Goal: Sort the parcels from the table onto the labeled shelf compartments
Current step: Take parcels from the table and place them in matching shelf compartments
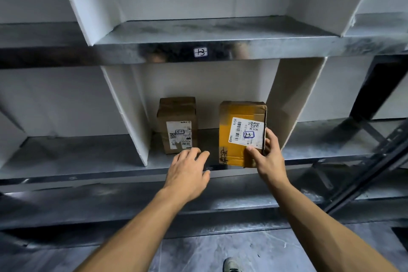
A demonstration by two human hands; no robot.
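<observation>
Small brown cardboard parcel (176, 125) is standing upright in the middle grey metal shelf compartment (207, 141). Left hand (187, 174) is hovering at its 6 o'clock, fingers loosely spread, gripping nothing; contact unclear. Yellow-brown cardboard parcel (240, 132), marked 23, is sitting at the first one's 3 o'clock, apart. Right hand (268, 154) is pinching its lower right corner, thumb on the front, fingers wrapping the side.

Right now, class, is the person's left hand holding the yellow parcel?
No: the right hand grips the yellow parcel by its right edge, while the left hand is open and apart from it.
</observation>
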